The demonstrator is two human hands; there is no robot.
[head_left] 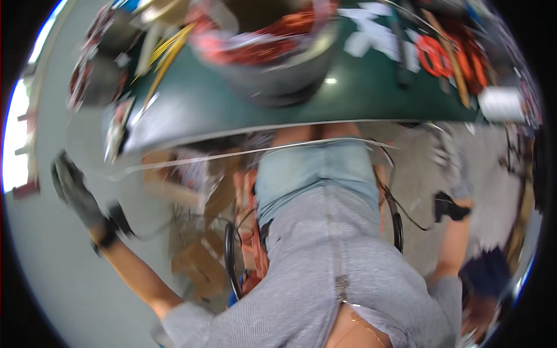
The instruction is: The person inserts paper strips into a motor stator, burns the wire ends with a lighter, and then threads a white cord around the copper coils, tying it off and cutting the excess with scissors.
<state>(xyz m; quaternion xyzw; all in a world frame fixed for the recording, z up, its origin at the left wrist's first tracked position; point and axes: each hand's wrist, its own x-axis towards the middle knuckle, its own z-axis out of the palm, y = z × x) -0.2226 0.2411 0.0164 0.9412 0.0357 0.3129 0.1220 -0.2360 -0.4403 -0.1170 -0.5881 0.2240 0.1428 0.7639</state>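
My left hand [80, 194], in a grey glove with a black strap at the wrist, is out to the left beyond the table's corner. Its fingers are stretched out and it holds nothing I can see. On the other side, my right hand [454, 159] is in a light grey glove, below the table edge; motion blurs its fingers. A thin white cord [232, 153] runs sideways in front of the table edge, over my lap. Its left end lies short of my left hand, and its right end fades out before my right hand. A motor stator [255, 81] with reddish copper windings stands on the table.
The green tabletop [191, 119] carries orange-handled scissors [434, 56], a wooden-handled tool [455, 69], a white thread spool [502, 103], paper pieces [371, 35] and yellow sticks [168, 55]. A smaller stator [101, 78] is at left. Cardboard [200, 261] lies beside the chair; cables hang from both wrists.
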